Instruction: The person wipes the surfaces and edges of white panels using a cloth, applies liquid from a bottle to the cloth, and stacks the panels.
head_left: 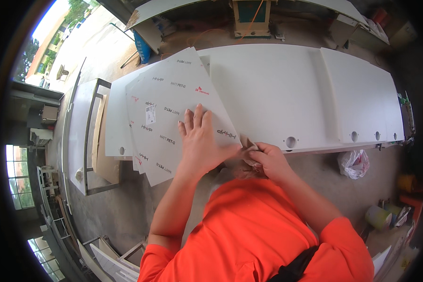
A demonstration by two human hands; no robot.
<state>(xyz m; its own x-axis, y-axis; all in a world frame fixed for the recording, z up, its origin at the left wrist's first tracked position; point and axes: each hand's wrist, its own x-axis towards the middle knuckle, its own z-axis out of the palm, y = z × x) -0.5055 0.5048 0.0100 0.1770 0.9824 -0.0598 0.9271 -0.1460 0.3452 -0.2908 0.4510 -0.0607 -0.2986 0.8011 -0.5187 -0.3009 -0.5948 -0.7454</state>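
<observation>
My left hand [199, 141] lies flat with fingers spread on a light grey panel [169, 96] covered in printed protective film. A small white label [150, 114] sticks to that panel. At least one more panel shows beneath it, turned a little. Just off the panel's lower right corner, my right hand [267, 159] grips a crumpled brown cloth or paper [250, 152]; which of the two I cannot tell. Its fingers are curled round it, and the brown piece hangs down near my waist.
Large white boards [268, 89] lie under the panels, some with round holes along the near edge. A metal-framed rack [91, 183] stands at the left. On the floor to the right are a white plastic bag [354, 163] and a bucket [378, 217]. Another bench [251, 35] stands beyond.
</observation>
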